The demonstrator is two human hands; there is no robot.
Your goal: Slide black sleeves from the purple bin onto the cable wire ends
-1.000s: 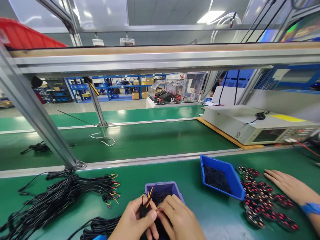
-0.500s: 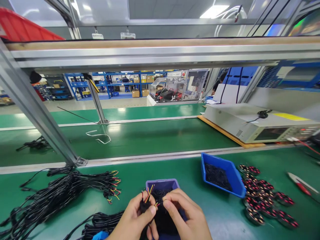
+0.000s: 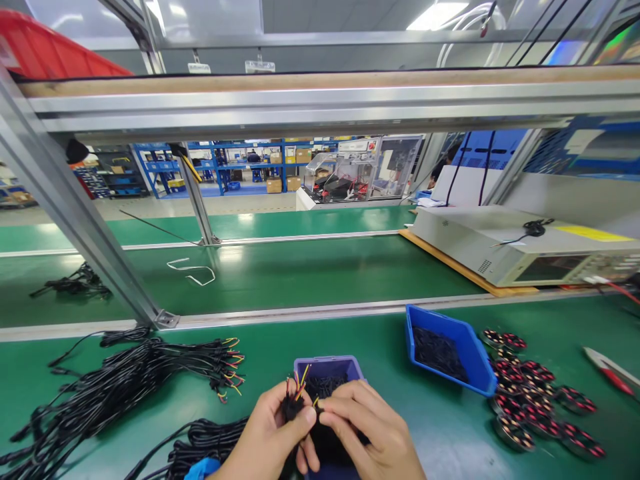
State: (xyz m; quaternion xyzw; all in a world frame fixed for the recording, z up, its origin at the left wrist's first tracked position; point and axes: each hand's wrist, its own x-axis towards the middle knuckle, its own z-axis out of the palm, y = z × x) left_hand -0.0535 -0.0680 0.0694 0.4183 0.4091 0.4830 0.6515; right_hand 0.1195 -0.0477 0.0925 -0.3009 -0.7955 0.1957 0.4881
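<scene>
Above a purple bin, my left hand is closed around a bunch of black cables whose red, yellow and black wire ends point upward. One cable end with a yellow wire sticks out to the right, past my left thumb. At that end, my right hand pinches with thumb and forefinger. Whatever lies between those fingertips is too small and hidden to name. Small black pieces fill the back of the purple bin; the hands cover much of its front.
Left lies a large bundle of black cables, with coiled cables nearer me. A blue bin of black pieces stands right, beside round copper-and-red parts. Red-handled pliers lie far right. A grey instrument stands behind.
My right fingertips have moved slightly left, up against the cable end with the yellow wire. My left hand keeps its hold on the bunch. The view has shifted slightly.
</scene>
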